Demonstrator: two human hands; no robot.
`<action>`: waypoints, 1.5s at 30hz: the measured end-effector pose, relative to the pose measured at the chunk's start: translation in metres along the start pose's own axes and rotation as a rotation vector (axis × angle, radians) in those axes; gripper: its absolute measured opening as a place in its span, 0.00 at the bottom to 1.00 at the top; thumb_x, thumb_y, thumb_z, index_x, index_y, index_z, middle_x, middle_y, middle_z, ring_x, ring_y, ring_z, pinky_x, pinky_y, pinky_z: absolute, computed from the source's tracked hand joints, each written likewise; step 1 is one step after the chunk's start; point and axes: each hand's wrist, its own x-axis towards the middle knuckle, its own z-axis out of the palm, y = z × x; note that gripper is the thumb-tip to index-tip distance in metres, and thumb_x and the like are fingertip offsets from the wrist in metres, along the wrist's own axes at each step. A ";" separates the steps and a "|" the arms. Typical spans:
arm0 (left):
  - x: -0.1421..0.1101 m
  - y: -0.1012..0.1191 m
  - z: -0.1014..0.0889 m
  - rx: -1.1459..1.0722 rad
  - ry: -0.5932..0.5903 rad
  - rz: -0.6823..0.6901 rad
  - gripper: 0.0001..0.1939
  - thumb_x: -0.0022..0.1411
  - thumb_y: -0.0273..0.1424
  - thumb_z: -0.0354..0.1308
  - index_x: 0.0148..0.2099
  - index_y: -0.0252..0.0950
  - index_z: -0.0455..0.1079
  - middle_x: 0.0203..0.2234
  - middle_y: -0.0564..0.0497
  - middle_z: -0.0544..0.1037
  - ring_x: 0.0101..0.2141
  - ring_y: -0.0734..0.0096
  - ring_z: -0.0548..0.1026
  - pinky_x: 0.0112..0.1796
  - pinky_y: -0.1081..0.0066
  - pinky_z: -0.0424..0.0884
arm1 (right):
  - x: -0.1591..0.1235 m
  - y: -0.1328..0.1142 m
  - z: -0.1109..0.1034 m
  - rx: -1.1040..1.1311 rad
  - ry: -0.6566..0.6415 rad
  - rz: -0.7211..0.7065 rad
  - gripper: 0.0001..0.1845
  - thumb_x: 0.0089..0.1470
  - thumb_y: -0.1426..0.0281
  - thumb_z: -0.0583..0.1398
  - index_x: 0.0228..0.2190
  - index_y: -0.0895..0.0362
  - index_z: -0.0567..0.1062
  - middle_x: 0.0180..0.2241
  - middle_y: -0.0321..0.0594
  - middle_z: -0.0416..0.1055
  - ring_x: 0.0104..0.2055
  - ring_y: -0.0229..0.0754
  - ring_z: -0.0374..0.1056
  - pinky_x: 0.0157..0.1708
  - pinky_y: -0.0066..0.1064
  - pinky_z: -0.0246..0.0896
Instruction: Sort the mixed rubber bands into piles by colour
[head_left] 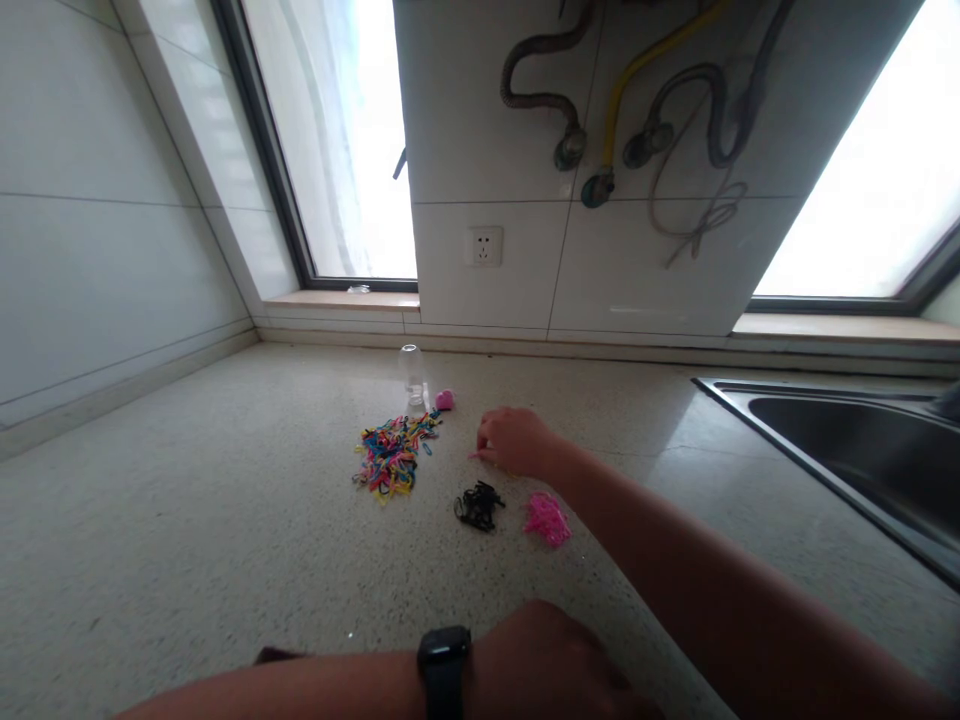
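My right hand (514, 440) reaches out over the speckled counter (225, 540), fingers curled together in a pinch on something small and pink that I cannot make out. To its left lies a heap of mixed-colour rubber bands (391, 456). Nearer to me sit a small black pile of bands (478, 505) and a pink pile (547, 518). My left hand (555, 665) rests at the bottom edge with a black watch (444, 668) on the wrist; its fingers are out of sight. A small clear jar (412, 377) and a pink lid (445, 400) stand behind the heap.
A steel sink (847, 450) is set into the counter at the right. The tiled wall behind carries a socket (484, 246) and hoses (630, 110). Windows with sills flank the wall on both sides.
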 end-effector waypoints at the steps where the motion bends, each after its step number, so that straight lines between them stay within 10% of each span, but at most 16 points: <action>1: 0.000 0.000 0.000 0.002 -0.006 -0.002 0.13 0.69 0.42 0.51 0.39 0.38 0.67 0.22 0.59 0.74 0.22 0.76 0.69 0.19 0.72 0.54 | 0.000 0.001 0.001 0.024 0.010 0.009 0.13 0.56 0.61 0.61 0.35 0.54 0.82 0.40 0.46 0.79 0.43 0.48 0.73 0.41 0.33 0.62; 17: 0.001 0.003 -0.009 -0.020 -0.048 0.002 0.14 0.68 0.40 0.54 0.33 0.36 0.66 0.21 0.57 0.72 0.23 0.75 0.69 0.19 0.71 0.53 | -0.118 0.071 -0.011 1.214 0.292 0.282 0.16 0.47 0.59 0.67 0.29 0.58 0.75 0.26 0.38 0.72 0.26 0.35 0.64 0.27 0.28 0.61; 23: 0.001 0.007 -0.010 -0.025 -0.022 -0.020 0.12 0.67 0.38 0.55 0.34 0.37 0.66 0.20 0.58 0.71 0.21 0.74 0.68 0.20 0.69 0.54 | -0.136 0.081 -0.015 1.281 0.417 0.295 0.13 0.47 0.60 0.68 0.28 0.58 0.77 0.28 0.39 0.75 0.26 0.34 0.63 0.28 0.28 0.61; 45: 0.002 0.011 -0.009 0.043 0.005 -0.006 0.13 0.66 0.36 0.57 0.31 0.36 0.63 0.20 0.58 0.71 0.20 0.75 0.64 0.20 0.69 0.52 | -0.130 0.057 -0.007 1.492 0.223 0.157 0.14 0.46 0.64 0.70 0.28 0.59 0.74 0.25 0.35 0.72 0.26 0.33 0.66 0.28 0.26 0.63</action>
